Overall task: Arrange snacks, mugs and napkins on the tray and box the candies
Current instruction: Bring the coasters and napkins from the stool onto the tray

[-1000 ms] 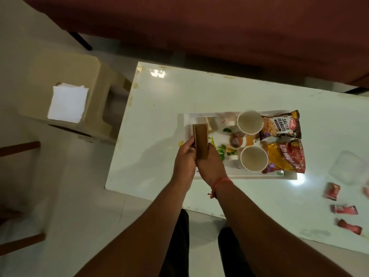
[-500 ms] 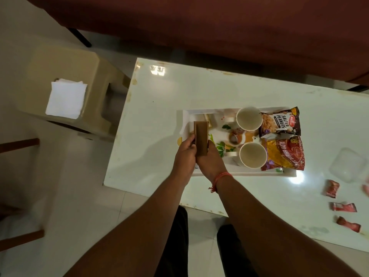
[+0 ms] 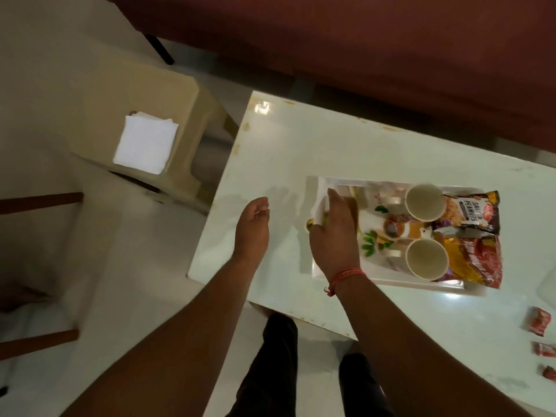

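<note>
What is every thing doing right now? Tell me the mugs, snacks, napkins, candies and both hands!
Two mugs: upright on tray, look empty.
Peanut packet: lying on tray.
Red-yellow snack packet: lying on tray.
Tray: flat on table.
Napkins: stacked on stool.
Candies: wrapped, loose on table.
Left hand: open, holds nothing.
Right hand: over tray's left end, grip unclear.

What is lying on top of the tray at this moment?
On the tray stand two mugs and two snack packets. The right hand covers its left end, so what lies there cannot be seen.
</note>
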### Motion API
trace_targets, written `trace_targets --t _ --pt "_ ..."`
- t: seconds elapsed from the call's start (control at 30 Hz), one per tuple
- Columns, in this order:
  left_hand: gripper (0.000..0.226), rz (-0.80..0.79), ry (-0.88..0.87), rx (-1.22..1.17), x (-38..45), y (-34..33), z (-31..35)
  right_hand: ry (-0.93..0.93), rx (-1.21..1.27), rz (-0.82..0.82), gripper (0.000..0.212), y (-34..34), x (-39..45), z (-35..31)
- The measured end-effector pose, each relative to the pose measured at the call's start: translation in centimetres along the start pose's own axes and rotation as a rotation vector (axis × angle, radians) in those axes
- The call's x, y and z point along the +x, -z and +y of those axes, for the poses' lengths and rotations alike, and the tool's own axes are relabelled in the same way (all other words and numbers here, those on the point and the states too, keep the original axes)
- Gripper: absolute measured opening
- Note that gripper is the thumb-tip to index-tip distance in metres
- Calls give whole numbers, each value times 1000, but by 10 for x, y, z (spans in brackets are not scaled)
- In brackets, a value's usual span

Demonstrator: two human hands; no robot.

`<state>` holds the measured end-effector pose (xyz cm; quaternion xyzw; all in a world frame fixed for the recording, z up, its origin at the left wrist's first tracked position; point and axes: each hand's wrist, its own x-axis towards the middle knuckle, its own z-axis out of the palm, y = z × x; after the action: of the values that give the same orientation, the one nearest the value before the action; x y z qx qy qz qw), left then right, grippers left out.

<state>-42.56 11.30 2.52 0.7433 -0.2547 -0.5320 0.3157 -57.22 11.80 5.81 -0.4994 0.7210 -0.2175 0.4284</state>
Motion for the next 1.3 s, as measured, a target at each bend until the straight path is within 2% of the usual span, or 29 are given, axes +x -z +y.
trace_targets --t 0.17,0.33,0.43,0.53,0.67,0.77,0.87,1.0,1.1,1.2,1.3 --pt "33 119 -95 194 46 82 14 81 -83 -266 69 -62 23 -58" --pt "33 276 -234 496 110 178 22 179 -151 -456 62 -133 51 -112" --pt "45 333 -257 623 150 227 25 133 -67 -522 51 -175 69 -140" --pt "55 286 -244 826 181 259 30 29 -57 -567 44 -213 91 -154" --pt "58 227 -153 919 209 274 33 -31 -124 -535 50 -256 117 -170" --pt "48 299 -164 932 216 275 33 -112 0 -517 59 -280 131 -176" --pt "37 364 -191 828 212 271 31 -196 113 -457 68 -299 146 -174" --pt "28 338 -172 609 204 265 22 -192 79 -357 54 -306 158 -178" --pt "17 318 -162 413 196 259 17 -225 78 -493 43 -296 167 -177" --pt "5 356 -10 2 180 248 12 -262 358 -467 29 -283 159 -169" --pt "20 262 185 -574 145 227 0 -367 595 -520 21 -256 128 -145"
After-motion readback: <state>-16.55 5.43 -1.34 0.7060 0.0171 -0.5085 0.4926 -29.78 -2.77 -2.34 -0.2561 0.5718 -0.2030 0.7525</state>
